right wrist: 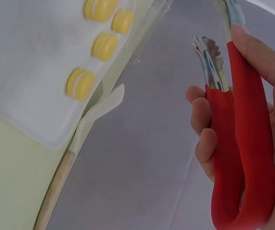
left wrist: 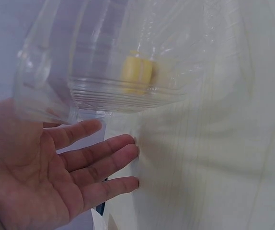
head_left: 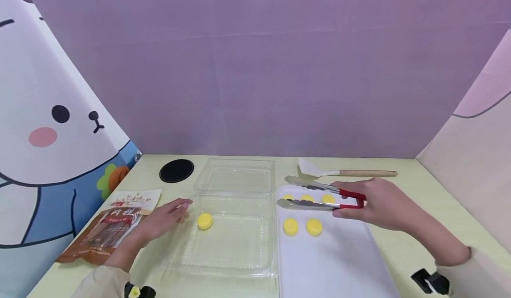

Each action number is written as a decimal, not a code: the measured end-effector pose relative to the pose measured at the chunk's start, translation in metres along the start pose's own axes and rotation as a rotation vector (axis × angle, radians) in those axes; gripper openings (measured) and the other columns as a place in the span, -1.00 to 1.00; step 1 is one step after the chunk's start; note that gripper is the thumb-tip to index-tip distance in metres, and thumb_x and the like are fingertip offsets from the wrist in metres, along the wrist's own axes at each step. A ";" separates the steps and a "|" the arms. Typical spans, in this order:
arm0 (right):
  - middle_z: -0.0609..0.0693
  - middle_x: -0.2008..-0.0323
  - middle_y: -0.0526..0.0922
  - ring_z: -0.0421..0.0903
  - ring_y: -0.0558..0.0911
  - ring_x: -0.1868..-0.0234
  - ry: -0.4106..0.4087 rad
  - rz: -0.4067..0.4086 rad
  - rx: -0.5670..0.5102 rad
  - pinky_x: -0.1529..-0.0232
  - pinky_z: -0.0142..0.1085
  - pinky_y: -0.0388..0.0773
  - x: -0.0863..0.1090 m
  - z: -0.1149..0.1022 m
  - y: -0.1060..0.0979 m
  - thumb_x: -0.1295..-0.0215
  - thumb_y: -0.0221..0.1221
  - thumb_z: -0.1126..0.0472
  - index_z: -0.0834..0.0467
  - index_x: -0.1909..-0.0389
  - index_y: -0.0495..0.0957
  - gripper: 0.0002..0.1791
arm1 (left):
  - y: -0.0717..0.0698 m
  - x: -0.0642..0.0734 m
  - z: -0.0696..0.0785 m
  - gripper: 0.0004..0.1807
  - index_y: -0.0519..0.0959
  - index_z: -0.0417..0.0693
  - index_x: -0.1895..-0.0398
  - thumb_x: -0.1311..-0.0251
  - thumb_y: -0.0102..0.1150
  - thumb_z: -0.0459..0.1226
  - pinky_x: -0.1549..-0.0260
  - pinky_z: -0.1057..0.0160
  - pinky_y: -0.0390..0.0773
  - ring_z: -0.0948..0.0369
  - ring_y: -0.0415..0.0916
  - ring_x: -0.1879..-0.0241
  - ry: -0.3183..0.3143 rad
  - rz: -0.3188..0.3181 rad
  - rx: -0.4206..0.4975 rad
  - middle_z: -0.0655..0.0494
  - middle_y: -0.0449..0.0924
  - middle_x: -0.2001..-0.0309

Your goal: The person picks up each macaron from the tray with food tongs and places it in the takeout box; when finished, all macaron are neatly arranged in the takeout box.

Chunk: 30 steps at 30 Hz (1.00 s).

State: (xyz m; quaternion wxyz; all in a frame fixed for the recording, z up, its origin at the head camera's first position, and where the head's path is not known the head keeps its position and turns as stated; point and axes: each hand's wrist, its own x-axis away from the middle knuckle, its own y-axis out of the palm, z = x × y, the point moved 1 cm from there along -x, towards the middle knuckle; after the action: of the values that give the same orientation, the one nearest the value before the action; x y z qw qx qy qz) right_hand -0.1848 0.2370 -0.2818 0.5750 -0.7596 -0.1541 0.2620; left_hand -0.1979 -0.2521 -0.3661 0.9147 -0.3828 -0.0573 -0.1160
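Observation:
My right hand (head_left: pixel 383 202) grips red-handled metal tongs (head_left: pixel 349 206), their arms spread apart with nothing between the tips. The tongs hover over the far part of a white tray (head_left: pixel 335 267) that carries several yellow macarons (head_left: pixel 314 227). To the left of the tray lies an open clear plastic container (head_left: pixel 235 245) with its lid folded back. One yellow macaron (head_left: pixel 205 221) sits inside its base, near the left wall. Beside that wall is my left hand (head_left: pixel 163 220), its fingers extended; the left wrist view shows the fingertips (left wrist: pixel 128 140) just under the container's edge.
A white spatula (head_left: pixel 367 173) with a wooden handle lies behind the tray. Toward the back left is a black round disc (head_left: pixel 177 170). A brown and white food packet (head_left: pixel 115 227) lies left of my left hand. A purple backdrop (head_left: pixel 279 67) stands behind the table.

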 end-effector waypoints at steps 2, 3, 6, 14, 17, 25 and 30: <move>-0.32 0.40 0.64 -0.41 0.35 0.58 0.004 0.001 -0.004 0.51 -0.40 0.35 0.005 0.004 -0.001 -0.10 0.42 -0.30 0.14 -0.20 0.65 -0.24 | 0.000 0.000 0.000 -0.43 0.31 -0.21 -0.47 -0.63 -0.22 -0.03 -0.15 -0.25 0.43 -0.12 0.53 -0.15 0.000 -0.003 -0.001 -0.28 0.52 -0.23; -0.34 0.43 0.61 -0.41 0.35 0.57 0.002 0.006 -0.005 0.51 -0.40 0.35 0.008 0.006 -0.002 -0.10 0.42 -0.29 0.13 -0.19 0.65 -0.24 | 0.000 0.000 0.000 -0.44 0.31 -0.21 -0.47 -0.63 -0.22 -0.04 -0.15 -0.25 0.43 -0.12 0.53 -0.15 0.000 -0.004 0.000 -0.29 0.52 -0.23; -0.38 0.45 0.55 -0.41 0.36 0.53 0.002 0.021 -0.004 0.49 -0.40 0.36 0.015 0.011 -0.002 -0.10 0.43 -0.28 0.13 -0.17 0.67 -0.27 | 0.000 0.000 0.000 -0.44 0.31 -0.22 -0.47 -0.63 -0.21 -0.05 -0.15 -0.24 0.44 -0.12 0.53 -0.15 0.004 -0.006 0.006 -0.29 0.52 -0.23; -0.44 0.54 0.43 -0.43 0.31 0.56 0.001 0.022 -0.027 0.52 -0.42 0.31 0.031 0.027 0.004 -0.09 0.46 -0.22 0.16 -0.15 0.67 -0.29 | -0.001 0.001 0.001 -0.44 0.31 -0.23 -0.46 -0.63 -0.21 -0.05 -0.15 -0.25 0.44 -0.13 0.53 -0.15 0.005 -0.009 0.009 -0.29 0.53 -0.22; -0.44 0.51 0.46 -0.43 0.32 0.55 0.009 0.006 -0.039 0.53 -0.42 0.32 0.037 0.033 0.008 -0.09 0.46 -0.21 0.16 -0.16 0.67 -0.30 | -0.001 0.000 0.001 -0.44 0.31 -0.22 -0.47 -0.63 -0.21 -0.05 -0.15 -0.25 0.44 -0.14 0.53 -0.15 0.000 -0.011 0.011 -0.31 0.51 -0.24; -0.45 0.55 0.39 -0.43 0.25 0.57 0.016 -0.004 -0.038 0.54 -0.44 0.26 0.053 0.045 0.024 -0.08 0.48 -0.18 0.14 -0.14 0.68 -0.33 | -0.001 0.000 0.000 -0.45 0.32 -0.24 -0.46 -0.63 -0.20 -0.06 -0.15 -0.24 0.44 -0.11 0.53 -0.14 0.013 -0.011 0.022 -0.29 0.53 -0.21; -0.42 0.59 0.32 -0.42 0.22 0.59 0.049 -0.016 -0.035 0.56 -0.44 0.22 0.060 0.049 0.033 -0.07 0.48 -0.19 0.14 -0.12 0.69 -0.33 | -0.001 0.001 0.000 -0.44 0.31 -0.24 -0.47 -0.63 -0.20 -0.05 -0.14 -0.24 0.45 -0.12 0.53 -0.14 0.011 -0.010 0.026 -0.27 0.54 -0.19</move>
State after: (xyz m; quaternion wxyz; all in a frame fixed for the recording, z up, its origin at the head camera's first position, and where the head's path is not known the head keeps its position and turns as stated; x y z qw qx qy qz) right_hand -0.1659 0.2985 -0.3361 0.5674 -0.7744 -0.1507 0.2361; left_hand -0.1973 -0.2530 -0.3652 0.9194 -0.3699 -0.0557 -0.1219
